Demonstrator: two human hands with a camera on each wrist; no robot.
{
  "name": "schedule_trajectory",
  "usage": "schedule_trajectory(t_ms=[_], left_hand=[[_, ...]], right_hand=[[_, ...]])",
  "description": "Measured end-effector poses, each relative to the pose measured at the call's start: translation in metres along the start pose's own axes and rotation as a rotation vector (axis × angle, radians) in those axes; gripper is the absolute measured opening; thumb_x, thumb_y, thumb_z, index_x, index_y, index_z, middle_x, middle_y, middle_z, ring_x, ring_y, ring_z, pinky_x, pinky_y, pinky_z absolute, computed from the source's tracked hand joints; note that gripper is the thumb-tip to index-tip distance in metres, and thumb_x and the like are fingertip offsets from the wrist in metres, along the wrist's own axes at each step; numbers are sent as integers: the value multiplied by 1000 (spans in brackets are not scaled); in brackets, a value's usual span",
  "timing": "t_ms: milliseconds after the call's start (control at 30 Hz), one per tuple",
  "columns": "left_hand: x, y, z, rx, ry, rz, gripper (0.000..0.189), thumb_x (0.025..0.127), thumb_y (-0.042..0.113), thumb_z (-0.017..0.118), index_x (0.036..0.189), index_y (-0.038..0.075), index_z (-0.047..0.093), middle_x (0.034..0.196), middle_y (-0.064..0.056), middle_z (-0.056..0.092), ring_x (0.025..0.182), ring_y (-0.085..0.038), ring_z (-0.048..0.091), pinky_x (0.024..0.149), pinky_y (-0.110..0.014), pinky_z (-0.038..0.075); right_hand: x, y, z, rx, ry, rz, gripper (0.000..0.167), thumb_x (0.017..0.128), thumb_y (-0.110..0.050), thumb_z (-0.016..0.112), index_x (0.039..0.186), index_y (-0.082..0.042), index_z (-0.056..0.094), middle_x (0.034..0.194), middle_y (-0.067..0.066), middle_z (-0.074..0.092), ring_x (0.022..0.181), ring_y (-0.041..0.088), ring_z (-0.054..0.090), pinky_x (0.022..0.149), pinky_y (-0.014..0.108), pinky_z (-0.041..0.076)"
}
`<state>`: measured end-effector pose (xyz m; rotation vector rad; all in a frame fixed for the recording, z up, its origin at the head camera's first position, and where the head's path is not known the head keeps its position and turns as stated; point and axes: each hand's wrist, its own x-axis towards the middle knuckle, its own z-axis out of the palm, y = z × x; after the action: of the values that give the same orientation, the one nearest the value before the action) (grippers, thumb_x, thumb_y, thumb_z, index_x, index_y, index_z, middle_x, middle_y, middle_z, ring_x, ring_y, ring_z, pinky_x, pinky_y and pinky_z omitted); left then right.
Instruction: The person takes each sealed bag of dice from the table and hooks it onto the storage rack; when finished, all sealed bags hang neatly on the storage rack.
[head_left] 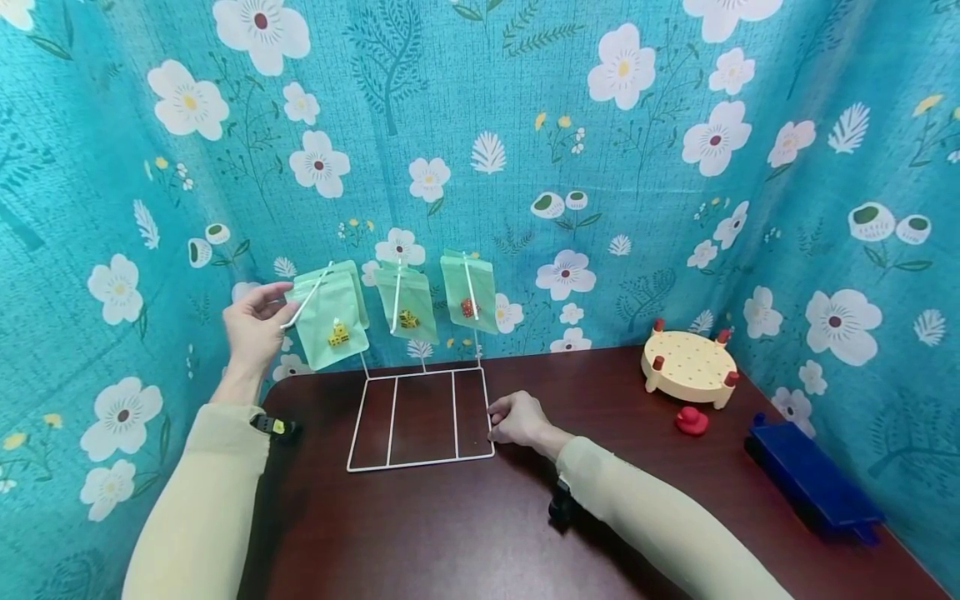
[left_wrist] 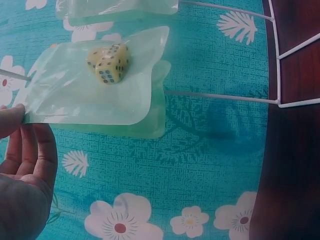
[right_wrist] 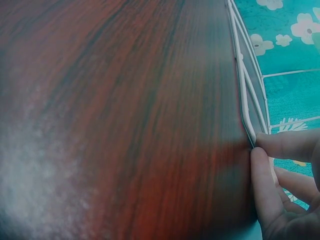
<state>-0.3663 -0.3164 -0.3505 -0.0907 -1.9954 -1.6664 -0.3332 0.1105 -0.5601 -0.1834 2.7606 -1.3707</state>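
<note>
A white wire rack [head_left: 420,457] stands on the dark wooden table [head_left: 450,533], with three prongs carrying pale green pouches. The left prong holds a pouch with yellow dice [head_left: 333,323], and a second pouch hangs layered behind it. The middle pouch [head_left: 407,304] holds dark-spotted dice, and the right pouch [head_left: 468,292] holds red ones. My left hand [head_left: 255,327] is raised at the left prong's tip. Its fingers [left_wrist: 30,150] are straight and its thumb touches the edge of the yellow-dice pouch [left_wrist: 90,95]. My right hand [head_left: 517,419] pinches the base wire [right_wrist: 245,100] of the rack at its right edge.
A cream round pegboard [head_left: 688,365] with red corner pegs sits at the back right, with a small red piece [head_left: 691,421] in front of it. A blue flat case [head_left: 813,482] lies along the right table edge. A teal floral curtain [head_left: 600,167] closes in the back and sides.
</note>
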Motion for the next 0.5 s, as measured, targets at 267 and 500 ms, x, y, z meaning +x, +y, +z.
schedule_trajectory(t_ms=[267,500], left_hand=[[-15,3,-13,51,52,13,31,103,3,76,134,1,80,114,14,75,97,7,73,81,-6,57],[-72,12,-30,423,198,169,28,102,17,76,127,8,85,125,-12,81,88,23,59,81,-1,45]], right_hand=[[-21,-26,-10,74,-13,34,42,77,-5,96,118,-3,86,88,3,78,82,14,69,75,28,61],[-46,-27,-30,189,-74,67,45,91,-9,88,134,2,78,97,9,77,75,14,76,71,31,68]])
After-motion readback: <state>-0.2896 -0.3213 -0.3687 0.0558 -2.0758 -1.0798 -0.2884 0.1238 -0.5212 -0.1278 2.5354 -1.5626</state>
